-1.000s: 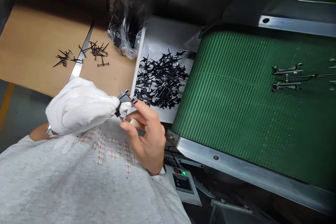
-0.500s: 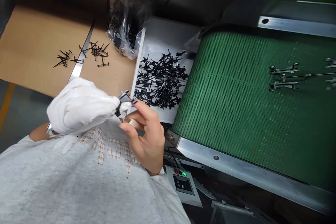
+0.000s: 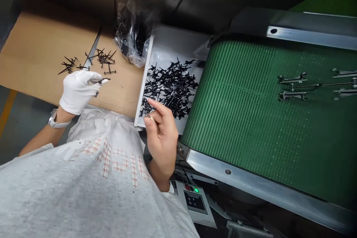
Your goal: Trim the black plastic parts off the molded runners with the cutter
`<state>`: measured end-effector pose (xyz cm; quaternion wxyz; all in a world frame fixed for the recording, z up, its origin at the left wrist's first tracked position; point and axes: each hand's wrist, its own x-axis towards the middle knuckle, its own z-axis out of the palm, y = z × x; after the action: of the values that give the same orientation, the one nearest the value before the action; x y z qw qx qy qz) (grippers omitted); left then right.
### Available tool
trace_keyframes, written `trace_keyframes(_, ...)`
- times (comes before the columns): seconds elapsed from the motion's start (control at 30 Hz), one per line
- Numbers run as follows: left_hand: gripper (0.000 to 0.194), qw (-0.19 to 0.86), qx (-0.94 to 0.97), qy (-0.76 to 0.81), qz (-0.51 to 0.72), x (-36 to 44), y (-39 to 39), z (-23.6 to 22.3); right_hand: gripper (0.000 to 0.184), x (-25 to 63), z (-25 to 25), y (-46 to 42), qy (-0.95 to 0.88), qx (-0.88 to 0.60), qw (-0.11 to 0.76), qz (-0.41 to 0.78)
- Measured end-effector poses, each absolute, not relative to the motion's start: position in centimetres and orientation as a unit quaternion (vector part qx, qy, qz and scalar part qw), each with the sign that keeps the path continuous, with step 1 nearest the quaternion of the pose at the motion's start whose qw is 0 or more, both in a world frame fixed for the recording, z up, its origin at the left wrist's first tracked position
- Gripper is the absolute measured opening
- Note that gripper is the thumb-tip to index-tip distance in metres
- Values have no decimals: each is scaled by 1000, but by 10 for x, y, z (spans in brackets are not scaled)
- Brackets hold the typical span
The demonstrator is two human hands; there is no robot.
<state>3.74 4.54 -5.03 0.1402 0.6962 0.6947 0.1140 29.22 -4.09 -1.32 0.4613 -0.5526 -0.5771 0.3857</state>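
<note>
In the head view, the left hand (image 3: 76, 92), gloved in white, is now hovering over the near edge of the brown surface (image 3: 36, 41), pinching a thin black part (image 3: 108, 79) at its fingertips. It is drawing apart from the right hand (image 3: 163, 137), so I'm judging that the two are no longer working on one part together. The bare right hand is hanging by the tray (image 3: 173, 41), apparently pinching a small tool (image 3: 148, 116), mostly hidden. On the green belt (image 3: 231, 119), the pieces (image 3: 292, 78) are riding further into sight.
</note>
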Motion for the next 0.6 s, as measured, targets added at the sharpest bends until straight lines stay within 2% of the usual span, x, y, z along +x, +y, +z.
trace_keyframes(0.1,27,147,664,729,73,11,61,-94,34,305,-37,-32,-538,-602,443,390)
trace_keyframes(0.27,28,214,666,715,14,-23,52,-161,45,323,-82,-20,-485,-742,292,360)
trace_keyframes(0.43,32,257,689,678,18,-30,37,-186,43,339,-113,-24,-461,-800,199,330)
trace_keyframes(0.6,33,271,695,662,68,-31,31,-198,38,338,-132,-30,-459,-802,127,361)
